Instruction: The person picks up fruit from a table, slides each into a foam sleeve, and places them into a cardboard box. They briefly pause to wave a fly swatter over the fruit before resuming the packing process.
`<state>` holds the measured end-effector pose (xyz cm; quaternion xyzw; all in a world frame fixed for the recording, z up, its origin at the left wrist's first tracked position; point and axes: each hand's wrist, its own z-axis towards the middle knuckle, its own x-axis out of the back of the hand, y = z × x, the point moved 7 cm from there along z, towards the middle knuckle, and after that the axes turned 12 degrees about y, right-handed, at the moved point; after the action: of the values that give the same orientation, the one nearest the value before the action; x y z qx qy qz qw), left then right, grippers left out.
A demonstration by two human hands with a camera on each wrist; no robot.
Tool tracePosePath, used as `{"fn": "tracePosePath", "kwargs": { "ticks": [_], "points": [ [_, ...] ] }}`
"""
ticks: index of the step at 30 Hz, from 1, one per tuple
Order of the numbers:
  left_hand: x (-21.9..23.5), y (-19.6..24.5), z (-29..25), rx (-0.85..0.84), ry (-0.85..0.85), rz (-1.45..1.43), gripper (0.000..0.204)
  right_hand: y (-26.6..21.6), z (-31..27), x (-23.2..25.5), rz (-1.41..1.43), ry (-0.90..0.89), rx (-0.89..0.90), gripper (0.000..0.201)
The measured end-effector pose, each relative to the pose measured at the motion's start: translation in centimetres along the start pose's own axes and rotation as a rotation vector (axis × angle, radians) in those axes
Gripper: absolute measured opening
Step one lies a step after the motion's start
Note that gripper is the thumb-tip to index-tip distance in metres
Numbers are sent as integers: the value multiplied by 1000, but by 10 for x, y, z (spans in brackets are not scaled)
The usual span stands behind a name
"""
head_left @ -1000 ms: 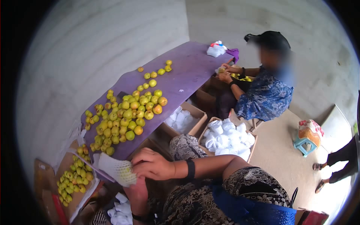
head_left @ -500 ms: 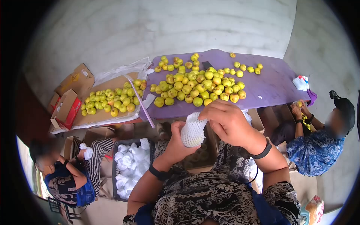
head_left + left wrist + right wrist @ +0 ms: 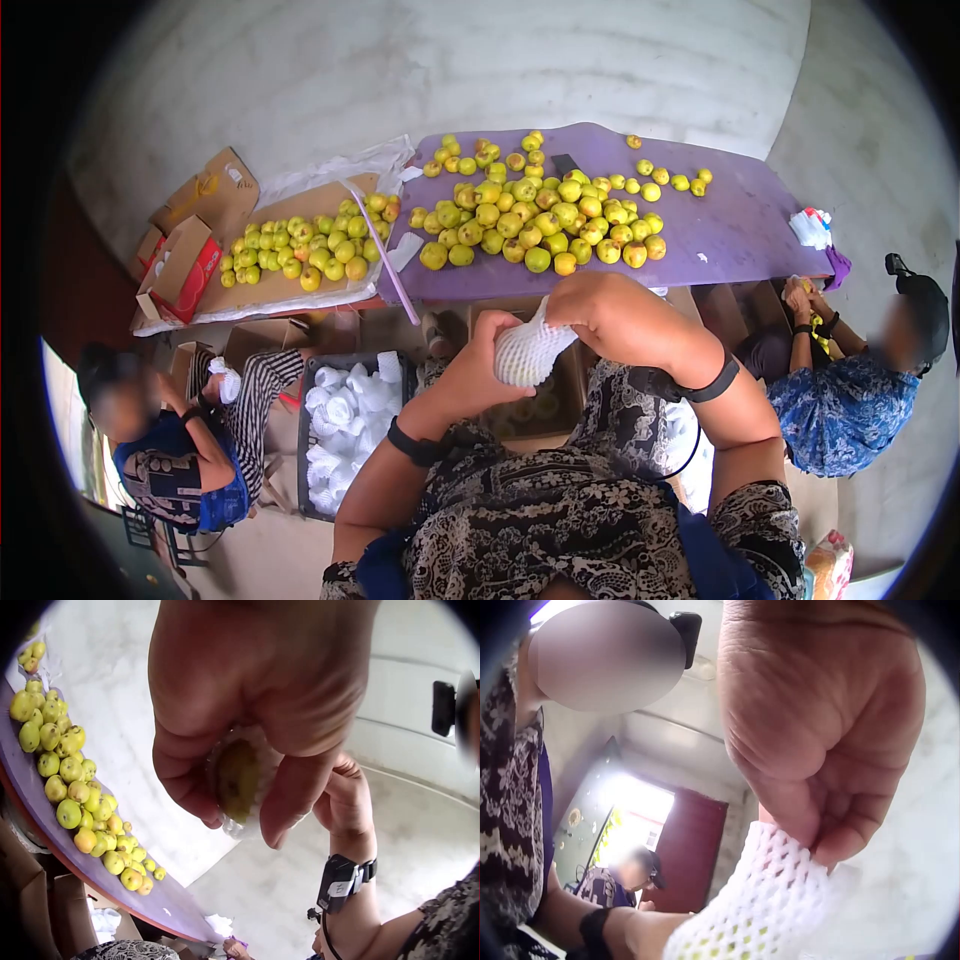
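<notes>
A white foam fruit net (image 3: 532, 356) is held up in front of the body, with a round yellow-green apple (image 3: 238, 778) inside it. My left hand (image 3: 468, 368) grips the netted apple from the left, its fingers curled round the lower part. At the upper end, my right hand (image 3: 602, 312) pinches the net's edge between thumb and fingers. Green shows through the mesh low down in the right wrist view, while the net's upper part there holds no fruit. A big heap of similar apples (image 3: 540, 228) lies beyond the hands.
The heap sits on a purple-covered table (image 3: 740, 235). More apples (image 3: 300, 250) lie on cardboard at left, beside a red box (image 3: 190, 280). A dark crate (image 3: 310, 450) holds white foam nets. Seated people are on both sides; an open carton (image 3: 560, 425) stands below my hands.
The head view has swung from the right round to face the table. Both hands keep hold of the netted apple; the right hand has turned over at the net's upper end, tilting it rightward.
</notes>
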<state>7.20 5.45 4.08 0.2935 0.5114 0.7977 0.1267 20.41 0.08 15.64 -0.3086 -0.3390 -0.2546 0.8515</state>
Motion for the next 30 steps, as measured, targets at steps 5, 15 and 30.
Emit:
{"fn": "tracePosePath", "kwargs": {
  "ticks": [5,15,30],
  "points": [
    [4,2,-1,110,-51,-368,90,-5,-2,4,71,7,2,17],
    [13,-18,-6,178,50,-571,81,18,-26,-8,412,118,-287,51],
    [-3,-13,-12,166,0,-509,76,-4,-26,-33,109,74,-228,65]
  ]
}}
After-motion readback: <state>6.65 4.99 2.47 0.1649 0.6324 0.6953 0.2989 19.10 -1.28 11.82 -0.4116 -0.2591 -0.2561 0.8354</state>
